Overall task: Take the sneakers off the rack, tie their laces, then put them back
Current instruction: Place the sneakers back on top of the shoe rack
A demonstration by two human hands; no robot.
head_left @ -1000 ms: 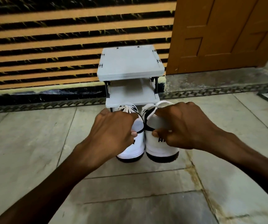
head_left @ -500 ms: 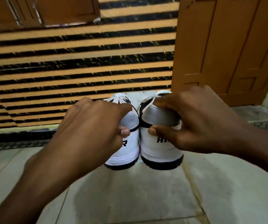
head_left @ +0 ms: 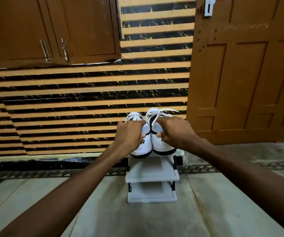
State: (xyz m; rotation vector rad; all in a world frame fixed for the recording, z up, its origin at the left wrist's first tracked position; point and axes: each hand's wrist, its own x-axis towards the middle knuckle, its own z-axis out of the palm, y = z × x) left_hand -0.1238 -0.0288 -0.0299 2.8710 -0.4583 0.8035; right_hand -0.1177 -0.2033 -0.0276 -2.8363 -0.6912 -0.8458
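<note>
Two white sneakers with black trim stand side by side, heels toward me, at the top shelf of a small grey rack (head_left: 152, 174). My left hand (head_left: 129, 135) grips the heel of the left sneaker (head_left: 143, 147). My right hand (head_left: 173, 132) pinches the heel of the right sneaker (head_left: 163, 147). White laces show at the front of both shoes, and one loose end sticks out to the right. The soles appear to rest on the rack's top edge; the top shelf itself is mostly hidden by the shoes.
The rack stands against a wall with orange and black stripes (head_left: 69, 108). A brown wooden door (head_left: 243, 82) is to the right, and brown cabinets (head_left: 52, 29) hang at upper left. The floor (head_left: 137, 219) is pale tile.
Both hands have carried the sneakers up from the floor to the top of the rack. My view has risen, so the cabinets now show.
</note>
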